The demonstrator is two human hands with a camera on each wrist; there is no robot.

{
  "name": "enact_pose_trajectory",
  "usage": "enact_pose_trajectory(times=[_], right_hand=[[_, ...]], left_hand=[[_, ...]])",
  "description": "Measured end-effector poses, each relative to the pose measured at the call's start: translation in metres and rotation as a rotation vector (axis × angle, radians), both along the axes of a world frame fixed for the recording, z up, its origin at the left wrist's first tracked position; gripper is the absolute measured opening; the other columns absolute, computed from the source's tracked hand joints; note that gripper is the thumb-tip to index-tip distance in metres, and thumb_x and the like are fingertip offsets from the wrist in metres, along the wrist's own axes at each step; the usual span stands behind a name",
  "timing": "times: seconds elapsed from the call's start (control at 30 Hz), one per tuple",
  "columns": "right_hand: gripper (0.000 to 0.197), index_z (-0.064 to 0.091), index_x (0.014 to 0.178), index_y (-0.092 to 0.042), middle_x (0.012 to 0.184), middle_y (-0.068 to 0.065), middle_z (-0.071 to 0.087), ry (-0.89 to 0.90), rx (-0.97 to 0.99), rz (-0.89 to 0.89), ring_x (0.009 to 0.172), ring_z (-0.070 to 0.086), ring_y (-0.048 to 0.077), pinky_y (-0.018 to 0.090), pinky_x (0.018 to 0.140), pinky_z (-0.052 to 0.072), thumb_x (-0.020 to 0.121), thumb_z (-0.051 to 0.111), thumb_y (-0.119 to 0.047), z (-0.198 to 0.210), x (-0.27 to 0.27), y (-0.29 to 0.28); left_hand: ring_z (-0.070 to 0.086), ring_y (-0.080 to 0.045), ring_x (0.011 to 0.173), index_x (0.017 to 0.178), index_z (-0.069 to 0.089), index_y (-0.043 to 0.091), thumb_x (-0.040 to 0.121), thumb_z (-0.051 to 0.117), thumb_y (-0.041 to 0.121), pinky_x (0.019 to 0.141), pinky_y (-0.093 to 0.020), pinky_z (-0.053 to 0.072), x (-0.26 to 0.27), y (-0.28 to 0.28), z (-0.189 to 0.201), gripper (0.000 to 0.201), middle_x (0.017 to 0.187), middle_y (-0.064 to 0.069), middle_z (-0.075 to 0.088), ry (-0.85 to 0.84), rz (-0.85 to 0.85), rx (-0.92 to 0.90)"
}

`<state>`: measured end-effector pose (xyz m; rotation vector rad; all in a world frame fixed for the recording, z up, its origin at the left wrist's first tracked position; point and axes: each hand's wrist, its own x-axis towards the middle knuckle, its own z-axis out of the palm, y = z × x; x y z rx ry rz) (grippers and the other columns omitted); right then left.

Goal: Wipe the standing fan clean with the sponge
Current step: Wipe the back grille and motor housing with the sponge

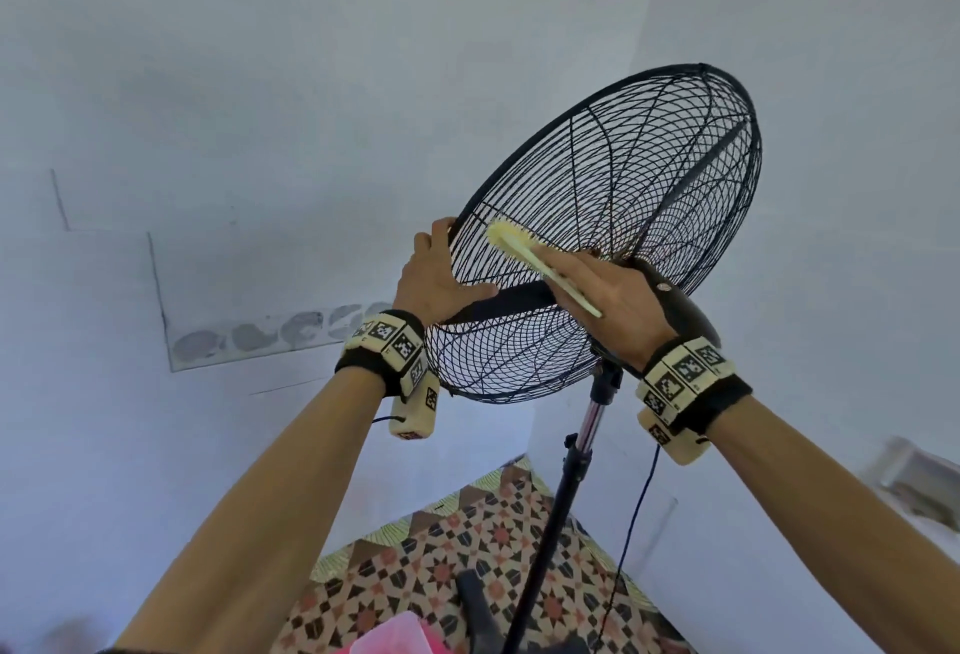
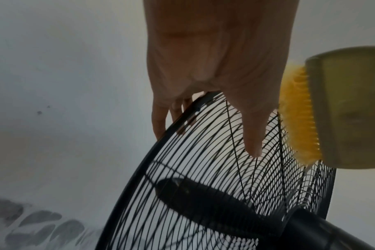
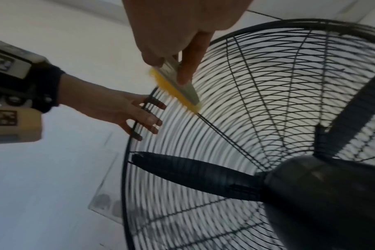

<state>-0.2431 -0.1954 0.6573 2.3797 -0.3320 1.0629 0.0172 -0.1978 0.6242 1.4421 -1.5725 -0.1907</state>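
The black standing fan's wire cage (image 1: 639, 175) tilts up and to the right on its pole (image 1: 566, 487). My left hand (image 1: 441, 269) grips the cage's left rim (image 3: 131, 133), fingers curled over it and thumb lying on the wires (image 2: 253, 135). My right hand (image 1: 608, 295) pinches a flat yellow sponge (image 1: 514, 243) with a fuzzy edge and presses it on the back wires near the rim. The sponge (image 3: 178, 89) sits just right of the left hand's fingers (image 3: 152, 116). A dark blade (image 3: 193, 170) and the motor housing (image 3: 321, 194) lie below it.
Pale walls meet in a corner behind the fan. Below lies a patterned floor (image 1: 467, 549) with a pink container (image 1: 395, 638) at the bottom edge. A dark cable (image 1: 634, 523) hangs beside the pole. A pale blurred object (image 1: 914, 487) sits at the far right.
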Motion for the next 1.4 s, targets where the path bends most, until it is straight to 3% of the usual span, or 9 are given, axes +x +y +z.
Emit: enact_pose_trajectory(times=[0.13,0.2,0.4,0.6,0.7,0.8,1.1,1.23,1.4], right_hand=[[0.049,0.054,0.148,-0.023,0.13,0.007,0.065,-0.002,0.0,-0.01,0.092,0.071,0.027,0.042,0.062,0.062,0.102,0.064,-0.012,-0.003,0.009,0.003],[0.044,0.058,0.145,-0.023,0.128,0.004,0.065,-0.035,0.008,-0.001,0.092,0.071,0.024,0.039,0.062,0.061,0.103,0.064,-0.015,-0.004,0.009,0.002],[0.049,0.056,0.147,-0.022,0.136,0.007,0.063,0.01,0.012,0.03,0.106,0.07,0.026,0.039,0.08,0.062,0.1,0.059,-0.012,-0.025,0.004,-0.01],[0.042,0.062,0.142,-0.02,0.13,0.005,0.068,-0.188,0.129,0.048,0.111,0.07,0.02,0.042,0.088,0.061,0.101,0.061,-0.01,-0.055,-0.042,-0.044],[0.04,0.061,0.143,-0.018,0.138,0.005,0.065,-0.205,0.103,0.113,0.12,0.067,0.023,0.043,0.099,0.057,0.103,0.057,-0.011,-0.055,-0.025,-0.035],[0.045,0.057,0.146,-0.018,0.146,0.005,0.059,-0.155,0.1,0.193,0.129,0.062,0.026,0.045,0.106,0.052,0.102,0.061,-0.01,-0.049,0.0,-0.026],[0.042,0.064,0.14,-0.017,0.137,0.006,0.066,-0.363,0.135,0.105,0.119,0.067,0.028,0.046,0.098,0.057,0.099,0.063,-0.006,-0.073,-0.03,-0.046],[0.051,0.06,0.143,-0.016,0.14,0.009,0.064,-0.221,0.045,0.204,0.125,0.064,0.033,0.047,0.107,0.052,0.095,0.067,-0.002,-0.059,-0.001,-0.026],[0.047,0.063,0.14,-0.016,0.134,0.007,0.068,-0.374,0.207,0.139,0.119,0.068,0.021,0.044,0.093,0.06,0.096,0.065,0.0,-0.08,-0.032,-0.054]], left_hand=[[0.05,-0.032,0.128,0.159,0.013,0.028,0.065,0.097,0.044,0.105,-0.044,0.044,-0.004,-0.002,0.02,0.126,0.144,-0.014,0.044,-0.031,-0.036,0.027],[0.049,-0.031,0.13,0.159,0.015,0.024,0.063,0.099,0.038,0.108,-0.046,0.045,-0.009,-0.006,0.017,0.128,0.146,-0.013,0.046,-0.003,-0.012,-0.017],[0.054,-0.028,0.122,0.153,0.027,0.018,0.06,0.101,0.033,0.101,-0.046,0.049,-0.021,-0.014,0.003,0.12,0.137,-0.01,0.05,0.057,0.119,-0.096],[0.049,-0.025,0.127,0.152,0.026,0.019,0.058,0.102,0.035,0.106,-0.044,0.046,-0.019,-0.012,0.005,0.122,0.14,-0.006,0.045,0.041,0.155,-0.06],[0.051,-0.023,0.125,0.151,0.027,0.017,0.058,0.102,0.035,0.106,-0.044,0.047,-0.019,-0.014,0.007,0.121,0.14,-0.005,0.045,0.027,0.166,-0.045],[0.055,-0.025,0.123,0.148,0.028,0.017,0.057,0.102,0.034,0.103,-0.053,0.051,-0.016,-0.015,0.006,0.118,0.136,-0.006,0.049,0.026,0.158,-0.047],[0.05,-0.022,0.13,0.151,0.024,0.02,0.059,0.101,0.04,0.11,-0.051,0.048,-0.02,-0.011,0.005,0.122,0.145,-0.003,0.042,0.035,0.167,-0.046],[0.056,-0.024,0.125,0.146,0.024,0.024,0.05,0.094,0.062,0.102,-0.056,0.053,-0.016,-0.008,0.004,0.125,0.14,-0.005,0.05,0.013,0.17,-0.05],[0.049,-0.021,0.131,0.151,0.022,0.02,0.059,0.1,0.044,0.109,-0.052,0.048,-0.016,-0.004,0.001,0.123,0.147,-0.002,0.041,0.025,0.166,-0.053]])
